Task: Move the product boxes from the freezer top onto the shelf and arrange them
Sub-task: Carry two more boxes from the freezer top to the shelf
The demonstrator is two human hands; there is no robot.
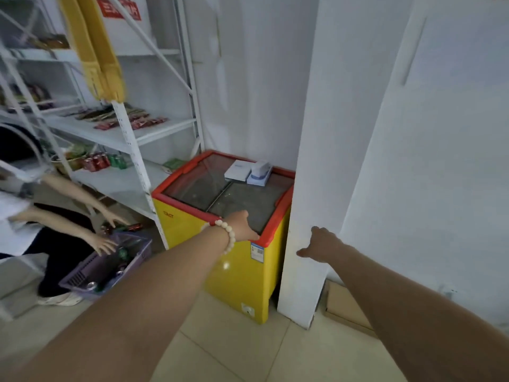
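At centre frame, the left hand (242,226) reaches over the freezer (220,238) rim, empty, fingers hidden; the right hand (321,244) stretches open toward the white pillar (308,161); two boxes (248,170) lie beyond.

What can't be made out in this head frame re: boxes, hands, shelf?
- Product boxes on the freezer top: print too small, exact count unclear.
- Left hand: fingers point away from the camera, hidden behind the hand.
- Right hand: contact with the white pillar unclear.
- Shelf: motion-blurred, cut by the left edge; goods unreadable.
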